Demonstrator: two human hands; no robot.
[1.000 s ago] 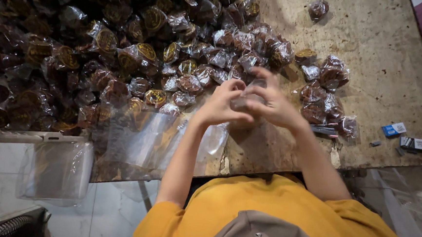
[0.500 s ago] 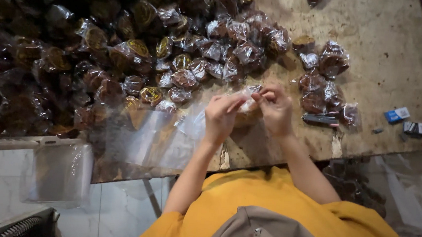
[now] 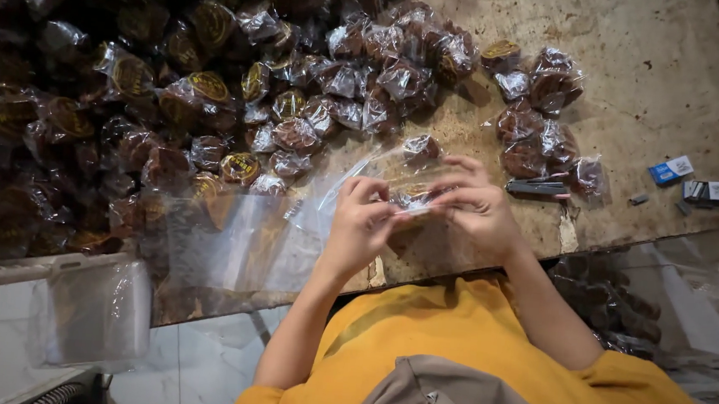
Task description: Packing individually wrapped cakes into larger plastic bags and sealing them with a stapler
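Both hands pinch one small clear plastic packet at the near edge of the worn table.

Compared with a second ago, the hands have dropped from the edge of the heap toward six o'clock, nearer the person's yellow shirt (image 3: pixel 450 349). From the left: the large heap of dark brown sweets in clear wrappers with gold labels (image 3: pixel 175 91) fills nine to twelve o'clock, cut off by the frame. At seven o'clock lie loose empty clear plastic bags (image 3: pixel 241 236). The left hand (image 3: pixel 358 227) and right hand (image 3: pixel 480 209) meet at centre, fingertips closed on the small clear plastic packet (image 3: pixel 414 199); its contents are hard to make out. At two o'clock sits a dark stapler (image 3: pixel 537 188), then small blue and white boxes (image 3: pixel 693 181) on the stained beige table (image 3: pixel 650 78).
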